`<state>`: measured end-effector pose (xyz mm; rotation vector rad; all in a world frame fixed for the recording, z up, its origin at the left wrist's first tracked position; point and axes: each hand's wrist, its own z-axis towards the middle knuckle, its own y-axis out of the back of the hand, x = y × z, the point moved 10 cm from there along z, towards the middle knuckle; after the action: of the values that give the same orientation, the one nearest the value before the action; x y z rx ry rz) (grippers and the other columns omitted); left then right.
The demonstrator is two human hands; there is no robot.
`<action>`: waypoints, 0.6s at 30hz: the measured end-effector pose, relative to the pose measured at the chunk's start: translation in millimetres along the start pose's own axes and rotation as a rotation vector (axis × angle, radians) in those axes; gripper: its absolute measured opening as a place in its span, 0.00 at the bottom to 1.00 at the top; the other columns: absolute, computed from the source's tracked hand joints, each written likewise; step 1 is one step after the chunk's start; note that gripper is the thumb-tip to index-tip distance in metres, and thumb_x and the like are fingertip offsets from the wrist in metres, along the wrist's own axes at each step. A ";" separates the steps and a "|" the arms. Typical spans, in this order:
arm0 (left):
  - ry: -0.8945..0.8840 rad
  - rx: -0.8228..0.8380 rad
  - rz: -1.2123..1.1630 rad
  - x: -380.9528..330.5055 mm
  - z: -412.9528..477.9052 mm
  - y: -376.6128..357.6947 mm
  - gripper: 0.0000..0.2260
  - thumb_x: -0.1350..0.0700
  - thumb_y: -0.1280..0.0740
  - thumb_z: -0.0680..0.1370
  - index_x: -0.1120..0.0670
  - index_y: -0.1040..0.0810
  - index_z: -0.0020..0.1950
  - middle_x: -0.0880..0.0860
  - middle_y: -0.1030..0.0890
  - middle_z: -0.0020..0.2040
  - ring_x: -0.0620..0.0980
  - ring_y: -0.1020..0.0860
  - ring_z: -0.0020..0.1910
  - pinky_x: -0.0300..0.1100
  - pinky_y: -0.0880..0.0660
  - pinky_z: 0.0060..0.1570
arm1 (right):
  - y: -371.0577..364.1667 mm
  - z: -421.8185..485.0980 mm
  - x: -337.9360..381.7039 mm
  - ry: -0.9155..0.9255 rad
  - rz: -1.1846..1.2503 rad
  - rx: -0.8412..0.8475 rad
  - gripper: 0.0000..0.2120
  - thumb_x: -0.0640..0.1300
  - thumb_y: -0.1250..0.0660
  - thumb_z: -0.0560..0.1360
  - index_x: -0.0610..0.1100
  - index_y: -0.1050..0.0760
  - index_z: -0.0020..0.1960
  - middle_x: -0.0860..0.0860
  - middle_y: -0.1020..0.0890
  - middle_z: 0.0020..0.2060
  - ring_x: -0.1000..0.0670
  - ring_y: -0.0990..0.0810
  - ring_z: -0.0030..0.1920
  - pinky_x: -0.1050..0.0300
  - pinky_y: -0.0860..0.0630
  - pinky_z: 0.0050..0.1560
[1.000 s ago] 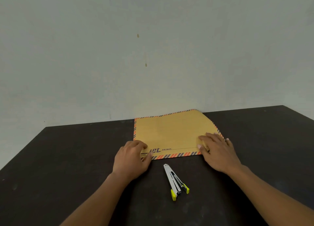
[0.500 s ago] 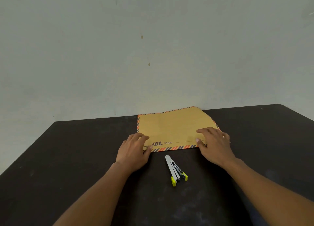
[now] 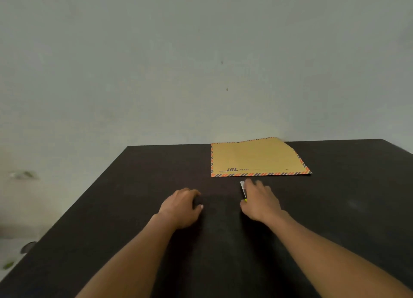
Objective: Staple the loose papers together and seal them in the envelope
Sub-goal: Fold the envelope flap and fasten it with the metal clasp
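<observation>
The tan paper envelope (image 3: pixel 257 158) with its orange-and-dark striped border lies flat at the far edge of the dark matte tabletop (image 3: pixel 346 197), right of the middle, its printed side up and its far right corner cut at a slant. Neither of my hands touches it. My right hand (image 3: pixel 260 200) lies palm down just short of the envelope's near edge, covering most of the slim silver stapler with yellow-green ends (image 3: pixel 243 189); only its metal tip and a speck of yellow show beside my fingers. I cannot tell whether I have closed on it or only rest over it. My left hand (image 3: pixel 181 205) sits on the bare tabletop, well left of the stapler, fingers curled loosely, holding nothing.
</observation>
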<state>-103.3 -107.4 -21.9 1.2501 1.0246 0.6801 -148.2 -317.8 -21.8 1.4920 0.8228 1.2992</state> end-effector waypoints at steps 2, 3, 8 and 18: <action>0.023 0.005 -0.012 13.1 -9.6 4.7 0.19 0.44 0.35 0.78 0.47 0.26 0.67 0.49 0.24 0.63 0.50 0.24 0.60 0.47 0.25 0.59 | 0.9 -2.2 9.8 0.016 0.052 -0.002 0.21 0.51 0.32 0.75 0.49 0.33 0.66 0.45 0.26 0.60 0.40 0.25 0.61 0.46 0.24 0.56; 0.033 -0.004 -0.017 19.6 -10.9 9.3 0.18 0.44 0.35 0.79 0.47 0.25 0.67 0.49 0.23 0.62 0.49 0.24 0.60 0.46 0.25 0.59 | 2.3 0.3 16.3 0.032 0.068 -0.005 0.20 0.51 0.32 0.75 0.50 0.32 0.64 0.45 0.25 0.59 0.40 0.24 0.59 0.47 0.24 0.56; 0.076 -0.092 -0.021 49.7 13.8 46.9 0.20 0.43 0.35 0.79 0.47 0.26 0.69 0.50 0.25 0.66 0.52 0.27 0.66 0.49 0.27 0.63 | 20.2 43.0 70.0 0.125 0.087 -0.032 0.15 0.50 0.34 0.77 0.51 0.31 0.62 0.47 0.25 0.55 0.45 0.25 0.49 0.51 0.25 0.48; 0.124 -0.115 -0.049 110.1 144.1 59.3 0.20 0.45 0.35 0.79 0.48 0.27 0.70 0.50 0.26 0.67 0.52 0.26 0.65 0.49 0.26 0.61 | -17.0 201.8 143.8 0.121 0.090 -0.046 0.17 0.50 0.33 0.77 0.50 0.29 0.64 0.46 0.26 0.61 0.43 0.23 0.57 0.49 0.22 0.54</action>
<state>79.2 -60.5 7.7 1.0910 1.0986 0.7750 79.6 -225.6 14.4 1.4390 0.8055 1.4772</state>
